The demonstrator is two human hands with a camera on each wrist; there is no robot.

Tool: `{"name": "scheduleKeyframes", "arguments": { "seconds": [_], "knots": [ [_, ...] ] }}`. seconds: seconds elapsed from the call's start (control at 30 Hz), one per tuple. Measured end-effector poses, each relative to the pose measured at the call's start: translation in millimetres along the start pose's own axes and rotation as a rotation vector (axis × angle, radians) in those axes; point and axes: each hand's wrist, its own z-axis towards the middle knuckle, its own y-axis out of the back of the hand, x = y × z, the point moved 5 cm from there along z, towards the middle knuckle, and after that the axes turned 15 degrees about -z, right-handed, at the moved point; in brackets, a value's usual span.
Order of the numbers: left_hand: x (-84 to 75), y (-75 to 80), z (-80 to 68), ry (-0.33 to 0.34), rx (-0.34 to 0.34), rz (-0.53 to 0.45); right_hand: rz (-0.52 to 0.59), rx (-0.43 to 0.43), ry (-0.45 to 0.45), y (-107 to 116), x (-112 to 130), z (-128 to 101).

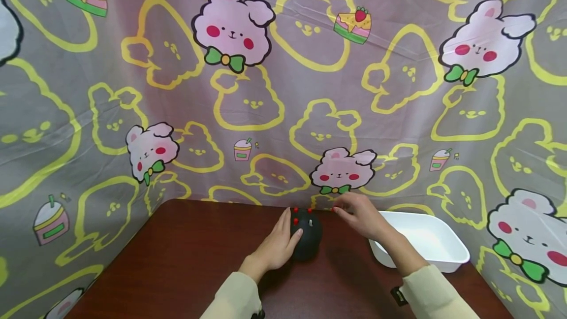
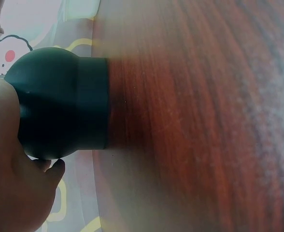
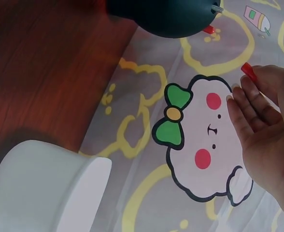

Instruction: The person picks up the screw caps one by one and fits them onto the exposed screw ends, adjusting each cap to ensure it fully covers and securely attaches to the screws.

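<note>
We note a dark red-brown wooden table [image 1: 186, 255] set against a grey cloth backdrop [image 1: 283, 87] printed with pink bunnies and yellow outlines. A white rectangular tray [image 1: 443, 252] sits at the table's right edge, just beside the right forearm. Between the hands and the black holder we see no obstruction.

The black holder [image 1: 306, 240] stands near the table's back edge, close to the backdrop. We see a rounded, matte dark body; the left wrist view shows a bulbous upper part above a straight cylindrical base [image 2: 91, 104] resting on the wood. About 4 red pegs [image 1: 296, 209] stick up from its top, plus 1 pale one.

Left hand [image 1: 276, 247]: fingers wrapped against the holder's left side, thumb across its front, gripping it.

Right hand [image 1: 361, 215]: hovering just right of the holder, apart from it. In the right wrist view, fingers lie nearly straight, and a small red peg [image 3: 248, 72] is pinched at the fingertips.
</note>
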Motion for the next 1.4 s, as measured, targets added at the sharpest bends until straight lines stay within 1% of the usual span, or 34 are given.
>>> {"name": "scheduleKeyframes", "arguments": {
  "seconds": [0.2, 0.3, 0.4, 0.6, 0.8, 1.0, 1.1, 1.27, 1.4],
  "knots": [
    [3.3, -1.3, -0.4, -0.011, -0.012, -0.010, 0.028, 0.006, -0.004, -3.0, 3.5, -0.3],
    [4.6, -1.9, 0.0, -0.002, -0.004, -0.004, 0.034, -0.004, 0.008, -4.7, 5.6, 0.7],
    [3.8, -1.1, -0.4, 0.002, 0.000, -0.003, 0.036, -0.012, 0.025, -6.7, 8.1, 3.0],
    [0.0, 0.6, 0.0, -0.012, -0.006, -0.003, 0.036, -0.018, 0.044, -11.1, 12.5, 7.0],
    [2.9, -0.4, 2.2, 0.011, -0.004, 0.002, 0.036, -0.019, 0.070, -12.2, 18.8, 10.8],
    [4.8, -0.7, 3.2, 0.028, 0.006, -0.002, 0.021, 0.007, 0.057, -16.8, 22.5, 12.6],
    [4.8, -0.6, 3.6, 0.027, 0.007, -0.007, 0.034, 0.012, 0.064, -19.9, 24.3, 13.6],
    [4.0, -0.2, 3.3, 0.028, 0.008, -0.005, 0.049, -0.006, 0.090, -23.5, 26.3, 14.9],
    [4.1, -0.6, 3.0, 0.039, 0.013, -0.004, 0.062, 0.015, 0.099, -27.0, 27.7, 15.3]
  ]
}}
